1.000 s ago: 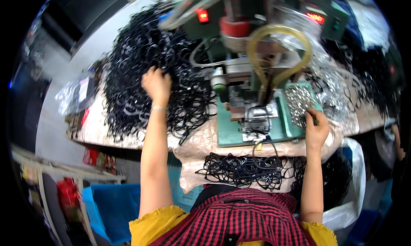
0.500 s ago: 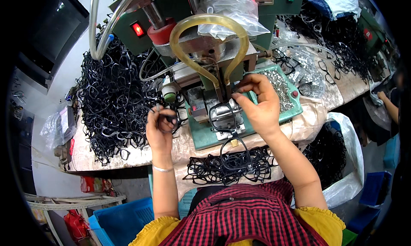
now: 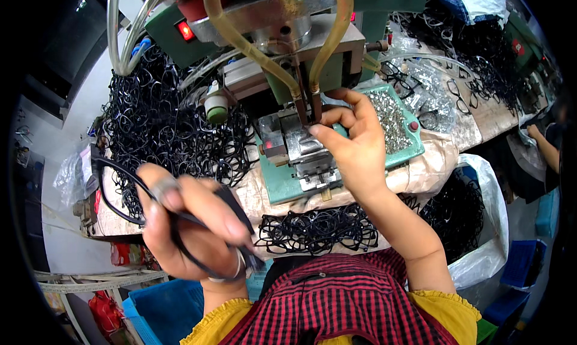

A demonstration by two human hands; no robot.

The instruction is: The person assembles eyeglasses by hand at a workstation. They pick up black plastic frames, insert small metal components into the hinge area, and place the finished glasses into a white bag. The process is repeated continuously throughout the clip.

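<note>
My left hand (image 3: 186, 225) is raised close to the view, at the near left, and somewhat blurred. Its fingers are closed around a black eyeglass frame (image 3: 113, 215), one rim of which sticks out to the left. My right hand (image 3: 357, 132) is at the machine, its thumb and fingertips pressed together beside the two thin metal guides (image 3: 308, 108) under the tubes. Whatever those fingertips hold is too small to make out. Just below them sits the metal fixture (image 3: 309, 150), with no frame on it.
Black frames pile up (image 3: 162, 117) at the left, with a smaller heap (image 3: 318, 231) along the near table edge. A green tray (image 3: 415, 147) of small metal parts stands right of the machine. A white sack (image 3: 496, 225) of frames hangs at the right. A green-bottomed bottle (image 3: 216, 109) is left of the fixture.
The eyeglass frame has left the fixture. My left hand has come up and nearer, now holding a frame in front of the view. My right hand stays beside the metal guides.
</note>
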